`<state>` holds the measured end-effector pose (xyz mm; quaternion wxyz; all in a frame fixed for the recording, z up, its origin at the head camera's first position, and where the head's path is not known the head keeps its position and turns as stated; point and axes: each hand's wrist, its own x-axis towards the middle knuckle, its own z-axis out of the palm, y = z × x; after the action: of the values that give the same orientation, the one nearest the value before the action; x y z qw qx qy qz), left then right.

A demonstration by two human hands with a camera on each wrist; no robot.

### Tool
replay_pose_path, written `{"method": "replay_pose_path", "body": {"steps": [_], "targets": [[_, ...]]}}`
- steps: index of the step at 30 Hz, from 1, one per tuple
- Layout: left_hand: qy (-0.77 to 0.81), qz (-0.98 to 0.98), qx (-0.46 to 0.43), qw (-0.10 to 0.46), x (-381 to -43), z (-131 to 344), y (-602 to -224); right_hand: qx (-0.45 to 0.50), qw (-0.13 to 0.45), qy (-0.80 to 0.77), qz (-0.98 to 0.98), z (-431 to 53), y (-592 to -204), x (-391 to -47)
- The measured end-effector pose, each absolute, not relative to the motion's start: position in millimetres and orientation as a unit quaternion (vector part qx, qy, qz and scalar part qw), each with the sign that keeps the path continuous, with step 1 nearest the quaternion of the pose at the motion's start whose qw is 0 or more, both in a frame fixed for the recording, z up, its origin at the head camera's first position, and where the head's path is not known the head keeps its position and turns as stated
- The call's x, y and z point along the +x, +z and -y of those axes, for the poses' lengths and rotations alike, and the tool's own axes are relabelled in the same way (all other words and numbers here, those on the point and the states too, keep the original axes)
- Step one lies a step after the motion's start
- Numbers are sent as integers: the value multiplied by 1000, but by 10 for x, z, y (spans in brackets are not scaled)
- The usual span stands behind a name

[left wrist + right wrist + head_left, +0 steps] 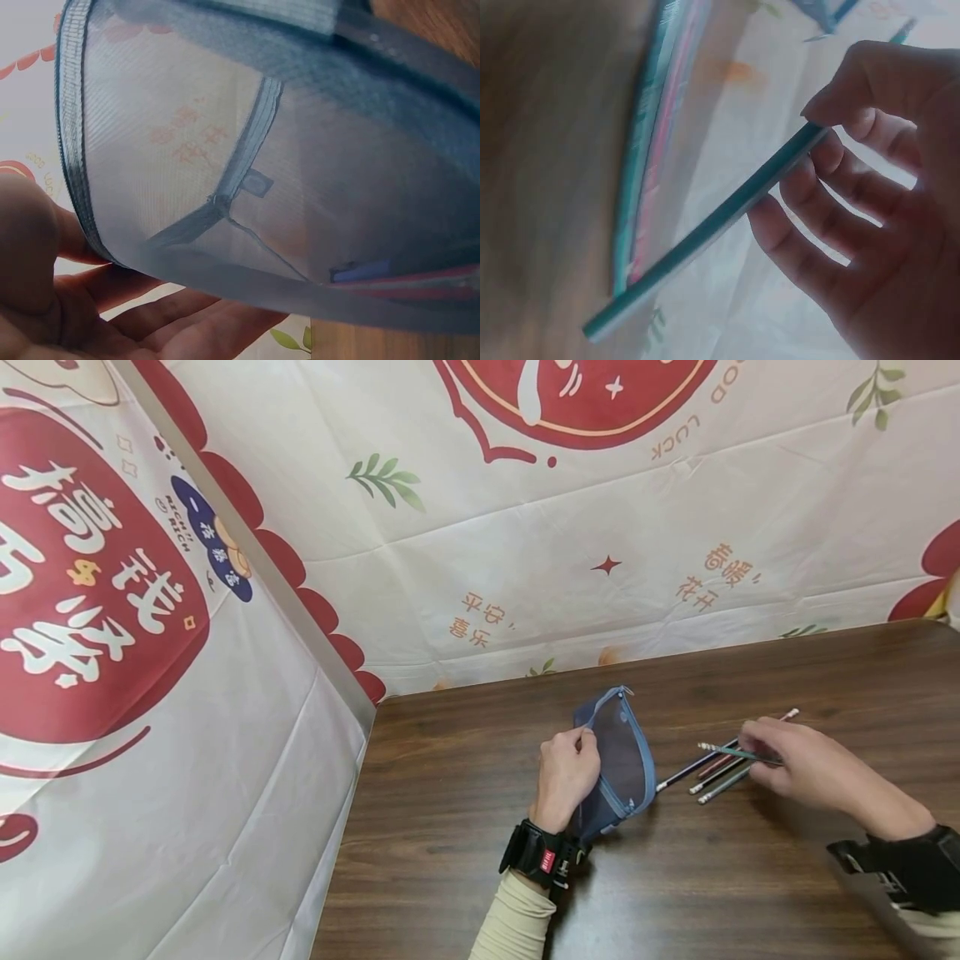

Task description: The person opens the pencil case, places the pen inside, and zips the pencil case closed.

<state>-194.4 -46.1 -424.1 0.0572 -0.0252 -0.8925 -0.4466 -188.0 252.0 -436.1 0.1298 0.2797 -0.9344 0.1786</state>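
My left hand [566, 777] pinches the edge of a blue mesh pencil case [624, 760], which stands with its zippered mouth spread wide. Seen from the left wrist, a pinkish-red pencil-like thing [420, 283] shows low in the mesh case. Thumb and fingertips of my right hand [813, 764] pinch a green pencil [705, 221] by one part of its shaft, the rest slanting free. Beneath that hand, several eraser-tipped pencils [723, 785] lie in a loose bunch on the table, just right of the case.
The dark wooden table [450, 827] meets a white printed cloth [420, 568] along its far edge. Another printed cloth [247, 827] hangs down along the left side. Black straps with cameras sit on both wrists.
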Motion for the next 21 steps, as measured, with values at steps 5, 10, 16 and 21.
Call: {"method": "replay_pose_path", "body": {"steps": [5, 10, 16, 21], "targets": [[-446, 893, -25, 56, -1941, 454, -4243, 283, 160, 219, 920, -2418, -4252, -1902], [-448, 892, -25, 55, -1935, 443, -4250, 271, 175, 248, 914, -2348, -4202, -1909], [-450, 891, -28, 56, -1937, 440, -4260, 238, 173, 270, 917, -2291, -4135, -1900], [-451, 890, -32, 61, -1937, 436, -4262, 211, 159, 295, 918, -2236, -4068, -1875]]}}
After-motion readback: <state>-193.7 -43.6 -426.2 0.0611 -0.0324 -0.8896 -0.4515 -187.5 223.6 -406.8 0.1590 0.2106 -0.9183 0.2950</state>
